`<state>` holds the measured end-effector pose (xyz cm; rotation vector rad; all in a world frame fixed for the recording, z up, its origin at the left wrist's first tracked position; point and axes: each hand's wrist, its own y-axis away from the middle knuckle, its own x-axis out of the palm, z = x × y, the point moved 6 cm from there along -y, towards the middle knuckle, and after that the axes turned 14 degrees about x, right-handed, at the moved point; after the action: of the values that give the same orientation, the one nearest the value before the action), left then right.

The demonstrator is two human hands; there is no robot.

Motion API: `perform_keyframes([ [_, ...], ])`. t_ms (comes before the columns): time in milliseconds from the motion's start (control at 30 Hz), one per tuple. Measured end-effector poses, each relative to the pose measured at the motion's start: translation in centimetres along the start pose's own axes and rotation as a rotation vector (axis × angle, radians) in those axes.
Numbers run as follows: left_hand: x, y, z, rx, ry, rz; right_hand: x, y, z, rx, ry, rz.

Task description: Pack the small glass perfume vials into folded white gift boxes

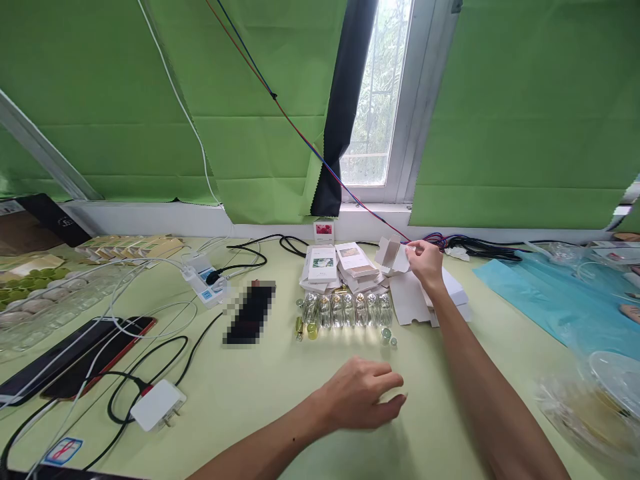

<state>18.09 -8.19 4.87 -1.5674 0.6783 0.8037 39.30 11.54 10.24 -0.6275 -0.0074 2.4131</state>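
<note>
My right hand (425, 263) reaches to the back of the table, its thumb and fingers pinched on a small white carton (400, 259) with an open flap. Folded white cardboard (413, 301) lies beneath it. Over the bare tabletop nearer me is my left hand (367, 393), fingers curled, thumb and forefinger apart, nothing between them. Ahead of it stands a row of clear glass bottles (349, 311), with small yellow caps (312, 331) and silvery ones (386, 335) in front. Flat printed boxes (323, 265) lie stacked behind the bottles.
Phones (100, 357), a white charger (159, 405), a power strip (204, 283) and tangled cables occupy the left. Egg-like items in a clear tray (50, 300) stand beyond. Blue plastic sheeting (560, 293) and a clear plastic container (595, 407) are at the right.
</note>
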Motion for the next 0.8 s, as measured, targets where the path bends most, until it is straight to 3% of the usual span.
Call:
perform_keyframes([
  [433,0.3,0.2,0.1,-0.006,0.01,0.022,-0.3,-0.5,-1.0,0.105,-0.111,-0.033],
  [800,0.4,0.3,0.1,-0.017,0.017,0.029,0.9,-0.4,-2.6,0.298,-0.437,0.073],
])
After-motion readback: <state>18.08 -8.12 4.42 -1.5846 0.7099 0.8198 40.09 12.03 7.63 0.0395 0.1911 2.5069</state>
